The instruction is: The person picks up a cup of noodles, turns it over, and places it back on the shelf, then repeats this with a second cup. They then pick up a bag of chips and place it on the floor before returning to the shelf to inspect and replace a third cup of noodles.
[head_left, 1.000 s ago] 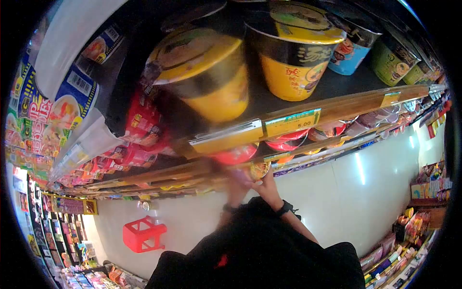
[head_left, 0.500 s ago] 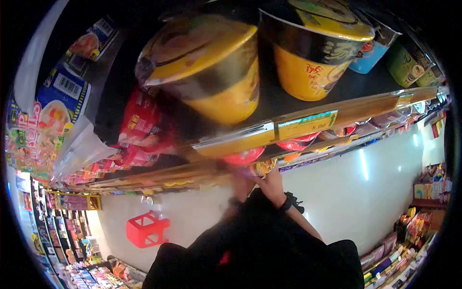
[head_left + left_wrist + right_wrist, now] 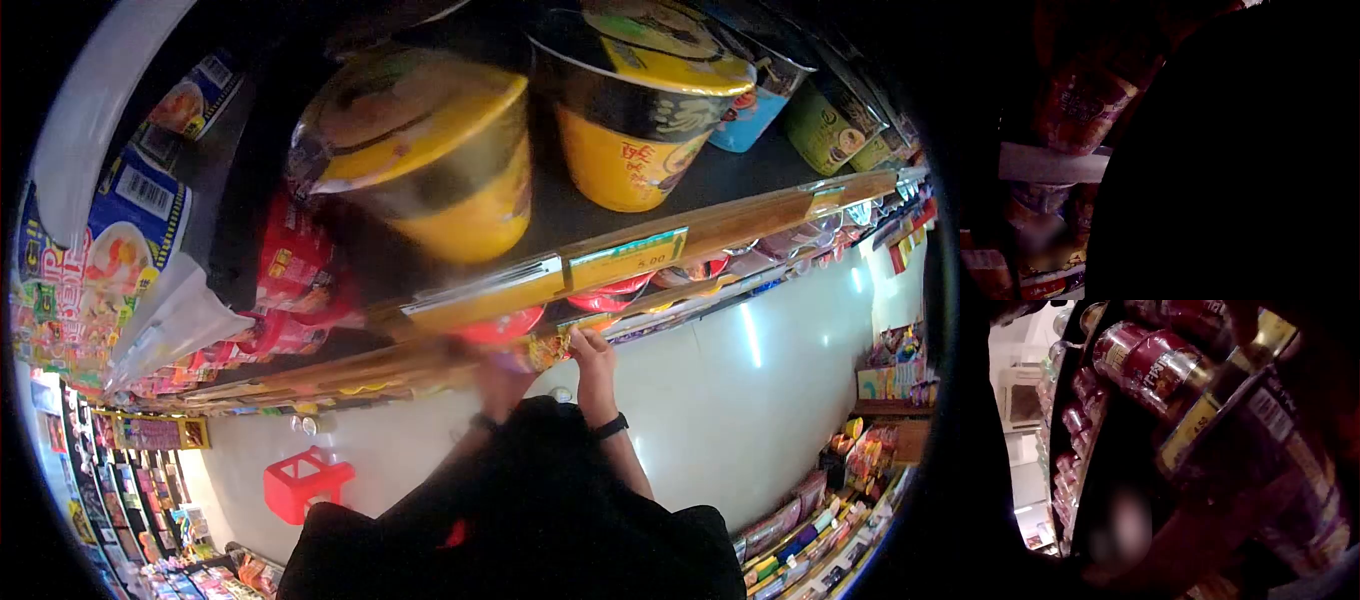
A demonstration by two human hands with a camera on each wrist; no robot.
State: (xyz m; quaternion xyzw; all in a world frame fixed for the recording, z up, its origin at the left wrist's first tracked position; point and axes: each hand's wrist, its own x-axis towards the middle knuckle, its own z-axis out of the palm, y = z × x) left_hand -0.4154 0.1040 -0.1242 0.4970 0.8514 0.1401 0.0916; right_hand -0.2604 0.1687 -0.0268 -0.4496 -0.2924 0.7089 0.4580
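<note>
My left hand (image 3: 505,388), blurred in the head view, holds the purple end of a purple and yellow noodle cup (image 3: 541,352) just under the shelf edge. At the cup's yellow end is my right hand (image 3: 595,365), its bent fingertips pinching there. Close up in the right wrist view, the cup (image 3: 1297,450) shows a pale barcode patch and tapers toward the lower right. The left wrist view is mostly black, with a red and purple package (image 3: 1082,109) on a pale shelf rail (image 3: 1054,164).
Large yellow noodle tubs (image 3: 640,150) stand on the shelf above the hands, behind a wooden edge with price tags (image 3: 630,258). Red packages (image 3: 295,265) fill the left side. A red plastic stool (image 3: 305,485) stands on the pale floor.
My right hand has shifted right along the noodle cup to its end, with the wrist now more upright. My left hand has stayed about where it was. The view has tilted slightly.
</note>
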